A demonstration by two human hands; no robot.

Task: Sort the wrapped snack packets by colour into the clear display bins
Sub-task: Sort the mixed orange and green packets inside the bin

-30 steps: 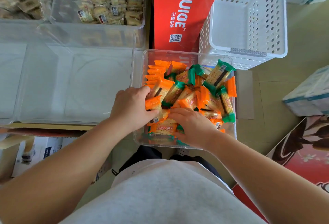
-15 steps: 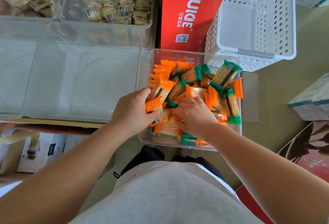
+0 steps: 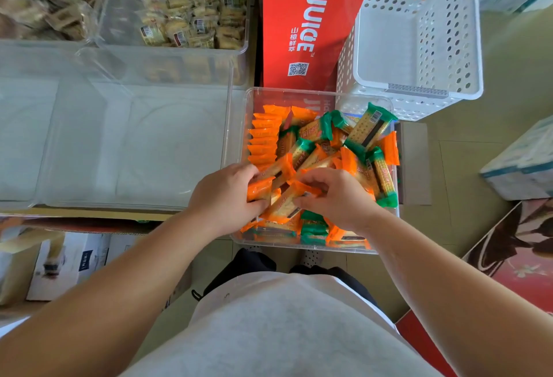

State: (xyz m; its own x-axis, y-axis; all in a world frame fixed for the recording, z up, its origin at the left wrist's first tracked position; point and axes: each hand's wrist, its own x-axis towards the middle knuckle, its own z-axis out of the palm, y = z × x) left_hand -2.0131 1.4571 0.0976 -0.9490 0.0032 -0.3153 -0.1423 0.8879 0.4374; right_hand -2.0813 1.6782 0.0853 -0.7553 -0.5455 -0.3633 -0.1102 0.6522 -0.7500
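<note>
A clear bin (image 3: 238, 125) in front of me holds a jumble of orange packets (image 3: 264, 132) and green packets (image 3: 371, 125). Several orange ones stand in a neat row along its left wall. My left hand (image 3: 223, 197) grips a small bunch of orange packets (image 3: 259, 189) at the bin's near left. My right hand (image 3: 338, 197) pinches another orange packet (image 3: 287, 201) that lies slanted between the two hands. Left of this bin stands a large clear bin (image 3: 125, 149) with nothing in it.
Behind the clear bins are two clear tubs of pale wrapped biscuits (image 3: 191, 20). A red juice carton (image 3: 308, 17) and a white perforated basket (image 3: 419, 35) stand at the back right. Boxes (image 3: 526, 164) sit on the floor at right, cartons (image 3: 59, 263) at lower left.
My right hand rose from deep in the pile and now pinches an orange packet next to my left hand. The left hand kept its bunch and stayed at the bin's near left.
</note>
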